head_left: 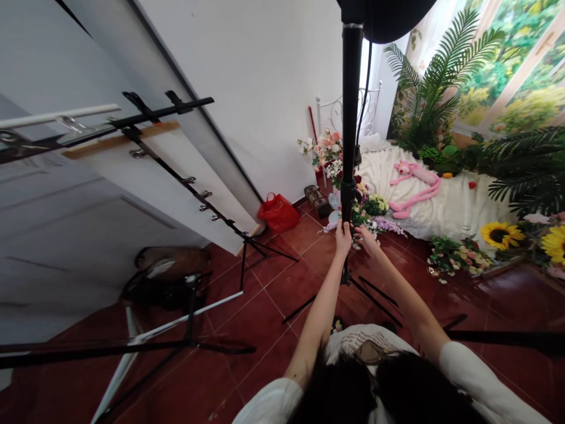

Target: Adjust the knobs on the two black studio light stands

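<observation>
A black light stand (350, 118) rises upright in front of me, with a dark round lamp head (395, 17) partly in view at its top. Round the lower part of its pole, my left hand (343, 239) is closed. My right hand (367, 239) is at the right side of the same pole, fingers bent together close to it; what they pinch there is too small to make out. A thin black cable (366, 88) hangs along the pole. Below my hands, the stand's legs (375, 300) spread over the red tiled floor (282, 282).
To the left, a backdrop stand's black bar (176, 171) carries clips and a white board (198, 194). A red bag (279, 213) sits by the wall. At right are a white-covered bed (454, 200), a pink plush toy (419, 179), sunflowers (502, 235) and palm leaves (445, 70).
</observation>
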`<state>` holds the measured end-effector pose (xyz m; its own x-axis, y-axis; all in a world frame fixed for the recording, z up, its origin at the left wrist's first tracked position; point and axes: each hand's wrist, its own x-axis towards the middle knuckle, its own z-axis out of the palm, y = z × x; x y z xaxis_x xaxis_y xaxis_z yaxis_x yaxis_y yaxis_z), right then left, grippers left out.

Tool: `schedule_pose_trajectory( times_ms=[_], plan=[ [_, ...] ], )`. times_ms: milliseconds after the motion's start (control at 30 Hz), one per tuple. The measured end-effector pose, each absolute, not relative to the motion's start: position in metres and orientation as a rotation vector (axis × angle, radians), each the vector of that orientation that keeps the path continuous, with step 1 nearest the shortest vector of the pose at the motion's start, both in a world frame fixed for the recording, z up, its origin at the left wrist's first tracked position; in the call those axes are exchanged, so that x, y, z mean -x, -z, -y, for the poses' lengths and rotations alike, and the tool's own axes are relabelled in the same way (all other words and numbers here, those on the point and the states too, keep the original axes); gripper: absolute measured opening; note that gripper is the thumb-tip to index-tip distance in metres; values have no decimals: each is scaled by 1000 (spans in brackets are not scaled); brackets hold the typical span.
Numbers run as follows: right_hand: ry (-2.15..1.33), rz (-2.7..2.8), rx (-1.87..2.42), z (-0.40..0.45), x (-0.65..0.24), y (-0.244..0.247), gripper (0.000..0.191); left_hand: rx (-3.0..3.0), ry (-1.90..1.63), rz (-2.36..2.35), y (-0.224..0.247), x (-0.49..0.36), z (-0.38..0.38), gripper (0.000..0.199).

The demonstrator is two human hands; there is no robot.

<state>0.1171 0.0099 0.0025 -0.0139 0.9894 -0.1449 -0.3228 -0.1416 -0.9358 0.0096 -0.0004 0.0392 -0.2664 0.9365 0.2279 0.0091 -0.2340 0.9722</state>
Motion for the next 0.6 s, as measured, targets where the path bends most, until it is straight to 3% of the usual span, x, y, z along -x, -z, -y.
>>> schedule_pose_trajectory(
  times_ms=[200,433,600],
  plan=[
    [-1087,1158,1068,-13,-114,-45,49,-1229,-1574,-1304,-39,-8,1,55],
    [-764,1490,806,-19,-91,-146,89,-1204,-1534,-1325,-34,-8,-1,57],
    [-747,1557,837,-29,-63,-181,69,-1146,-1496,-1330,-35,-7,-2,56]
  ],
)
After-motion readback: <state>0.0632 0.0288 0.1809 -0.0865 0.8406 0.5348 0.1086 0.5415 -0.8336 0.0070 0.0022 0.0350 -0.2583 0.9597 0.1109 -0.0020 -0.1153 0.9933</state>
